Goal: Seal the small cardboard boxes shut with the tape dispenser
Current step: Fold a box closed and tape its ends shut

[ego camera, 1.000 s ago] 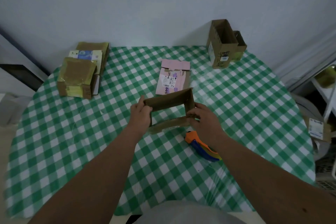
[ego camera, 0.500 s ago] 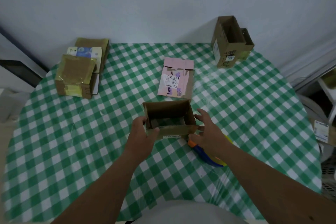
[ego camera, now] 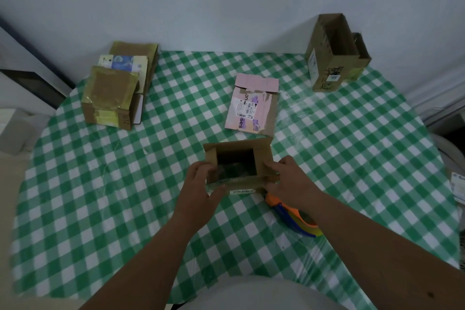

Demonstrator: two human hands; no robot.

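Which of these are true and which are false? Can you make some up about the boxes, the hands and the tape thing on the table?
1. The small brown box between the hands is open on top. True.
2. The right hand is holding the tape dispenser. False: the dispenser lies on the table under that arm; the hand is on the box.
3. The left hand grips the box's left side. True.
4. The pink flattened package is inside the small brown box. False: it lies on the table just beyond it.
5. The tall open box stands at the far right of the table. True.
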